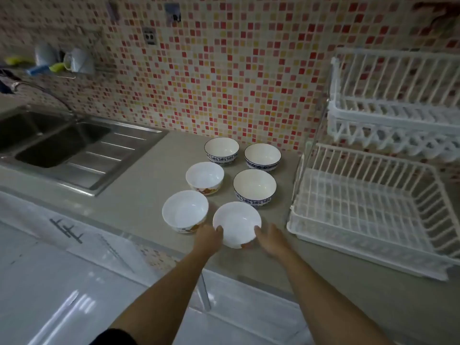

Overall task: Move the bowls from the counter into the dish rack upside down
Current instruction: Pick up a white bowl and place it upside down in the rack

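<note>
Several bowls stand upright on the grey counter (139, 195). The nearest white bowl (236, 221) is held on both sides: my left hand (208, 239) grips its left rim and my right hand (270, 239) its right rim. A white bowl with an orange pattern (185, 210) sits just left of it, and another (204, 176) behind that. Three blue-patterned bowls (254, 186) (262, 155) (221, 148) stand farther back. The white two-tier dish rack (368, 207) is at the right, and its lower tier holds nothing.
A steel sink (49, 143) with a drainboard and a curved faucet (47, 93) lies at the left. The mosaic tile wall rises behind the bowls. The rack's upper tier (393, 95) overhangs the lower one. The counter's front edge runs diagonally below my hands.
</note>
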The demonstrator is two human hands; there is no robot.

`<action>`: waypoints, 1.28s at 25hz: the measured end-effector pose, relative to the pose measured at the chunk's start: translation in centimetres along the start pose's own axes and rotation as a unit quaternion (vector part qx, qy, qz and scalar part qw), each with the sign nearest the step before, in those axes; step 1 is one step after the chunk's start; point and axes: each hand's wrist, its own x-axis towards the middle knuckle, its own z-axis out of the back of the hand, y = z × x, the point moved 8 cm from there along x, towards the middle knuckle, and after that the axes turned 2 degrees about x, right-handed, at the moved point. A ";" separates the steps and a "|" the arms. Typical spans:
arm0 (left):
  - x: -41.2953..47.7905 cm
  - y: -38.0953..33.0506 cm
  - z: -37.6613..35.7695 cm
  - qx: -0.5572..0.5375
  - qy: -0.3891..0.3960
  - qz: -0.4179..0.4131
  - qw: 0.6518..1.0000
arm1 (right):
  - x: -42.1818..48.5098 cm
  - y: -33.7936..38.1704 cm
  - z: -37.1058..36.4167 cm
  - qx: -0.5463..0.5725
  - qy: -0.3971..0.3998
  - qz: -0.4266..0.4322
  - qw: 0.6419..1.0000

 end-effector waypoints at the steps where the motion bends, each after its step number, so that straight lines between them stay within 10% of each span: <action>1: 0.8 0.1 -0.5 -0.024 0.006 0.005 1.000 | 0.5 0.1 -0.5 0.011 0.005 -0.016 1.000; 16: -2.7 -10.7 13.2 -0.272 -0.111 -0.262 0.919 | -8.7 14.9 10.5 0.149 -0.155 0.233 0.949; 25: -13.6 -31.0 21.9 -0.353 0.067 -0.523 0.773 | -19.7 22.9 30.2 0.210 -0.222 0.337 0.891; 32: -14.6 -40.0 18.2 -0.346 0.287 -0.448 0.773 | -20.7 19.9 39.9 -0.098 -0.383 0.398 0.828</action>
